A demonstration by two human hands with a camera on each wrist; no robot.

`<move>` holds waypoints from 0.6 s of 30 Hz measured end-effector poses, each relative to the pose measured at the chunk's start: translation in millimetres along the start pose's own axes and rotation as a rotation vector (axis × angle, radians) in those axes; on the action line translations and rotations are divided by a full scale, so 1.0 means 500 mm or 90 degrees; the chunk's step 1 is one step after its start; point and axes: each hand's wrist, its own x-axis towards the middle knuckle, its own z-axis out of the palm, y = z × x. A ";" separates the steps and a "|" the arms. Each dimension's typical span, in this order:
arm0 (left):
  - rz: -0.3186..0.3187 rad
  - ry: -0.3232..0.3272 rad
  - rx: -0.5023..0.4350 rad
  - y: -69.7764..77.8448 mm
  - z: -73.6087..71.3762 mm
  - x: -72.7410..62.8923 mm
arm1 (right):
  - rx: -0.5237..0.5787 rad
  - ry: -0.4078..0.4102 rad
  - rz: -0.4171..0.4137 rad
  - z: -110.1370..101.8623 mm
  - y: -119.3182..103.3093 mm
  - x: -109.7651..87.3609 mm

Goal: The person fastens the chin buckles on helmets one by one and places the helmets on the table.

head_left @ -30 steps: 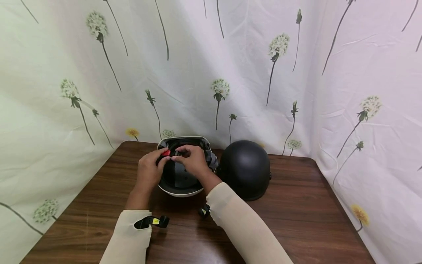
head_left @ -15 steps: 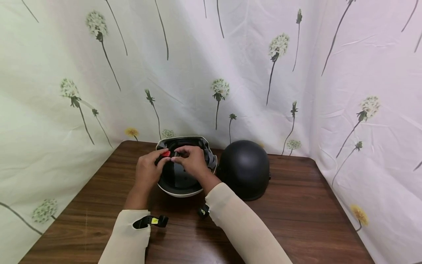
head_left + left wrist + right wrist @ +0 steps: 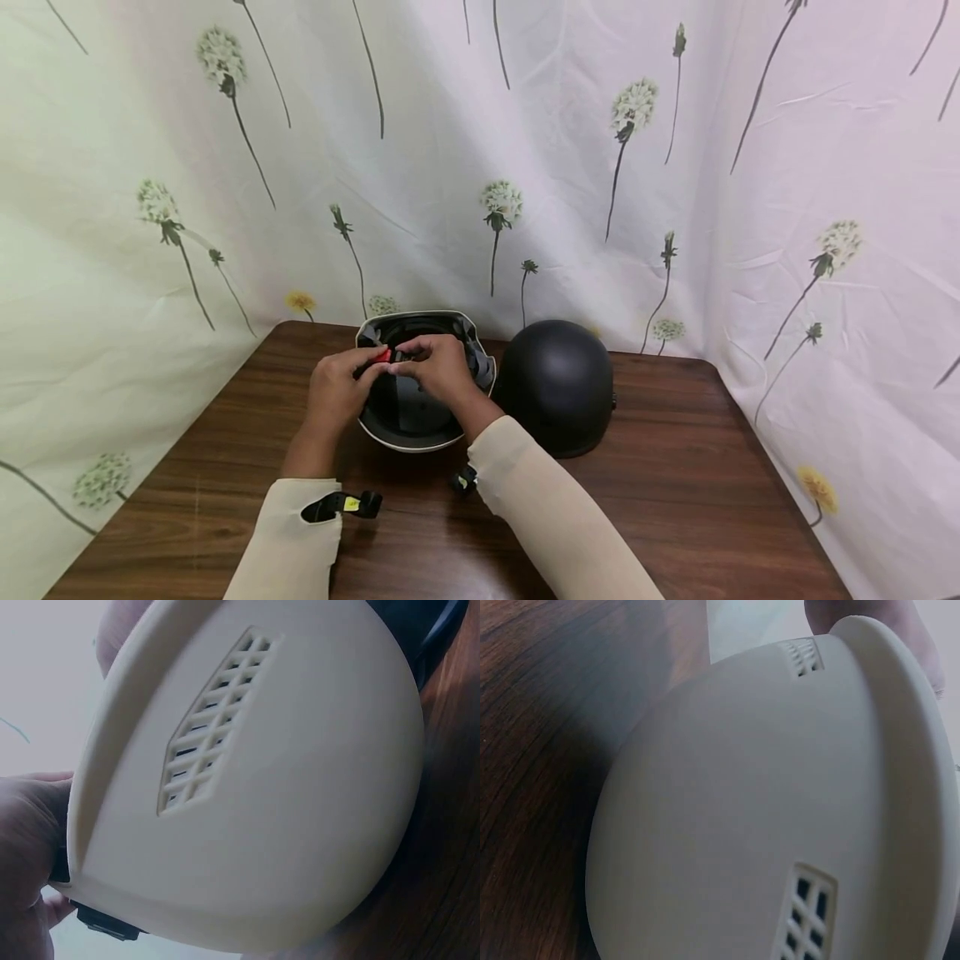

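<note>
1. Dark brown wood-grain table [image 3: 675, 508]: bears both helmets; its smooth-looking top might let a pushed shell slide.
2. Cream-white hard-shell helmet with vent grilles [image 3: 300, 787]: upturned near the table's 12 o'clock edge. Rounded crown, so a sideways tug could rock it.
3. Matte black domed helmet [image 3: 557, 387]: opening down, at its 3 o'clock (contact unclear); a roll could bump it.
4. Left hand [image 3: 337, 383]: at 9 o'clock, thumb and forefinger pinching a red-and-black plastic buckle piece [image 3: 384, 356].
5. Right hand [image 3: 442, 367]: at 3 o'clock, pinching a small dark strap-end piece [image 3: 401, 356].
6. Both pieces sit above the opening; whether joined, cannot tell. Narrow fingertip holds could slip, or skin get nipped between.
7. Yellow rectangular wrist-strap tag [image 3: 351, 503]: marks too small to read. No legible brand on either shell.
</note>
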 end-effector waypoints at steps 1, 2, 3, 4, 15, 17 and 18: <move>-0.002 0.001 -0.003 0.001 -0.001 -0.001 | -0.001 -0.001 0.001 0.000 0.000 0.000; -0.005 0.000 -0.003 0.001 -0.001 -0.002 | -0.006 -0.001 0.001 0.000 0.000 -0.001; -0.009 -0.002 -0.003 0.001 -0.002 -0.002 | -0.012 -0.002 0.001 0.000 0.000 -0.001; -0.012 -0.005 -0.004 0.000 -0.002 -0.002 | -0.019 -0.003 -0.001 0.000 0.000 -0.002; -0.037 -0.060 -0.037 -0.005 -0.016 0.002 | -0.048 -0.024 -0.004 -0.004 -0.004 -0.008; -0.034 -0.064 -0.036 -0.006 -0.018 0.003 | -0.052 -0.023 -0.006 -0.005 -0.005 -0.009; -0.034 -0.066 -0.034 -0.007 -0.019 0.003 | -0.055 -0.023 -0.006 -0.006 -0.006 -0.010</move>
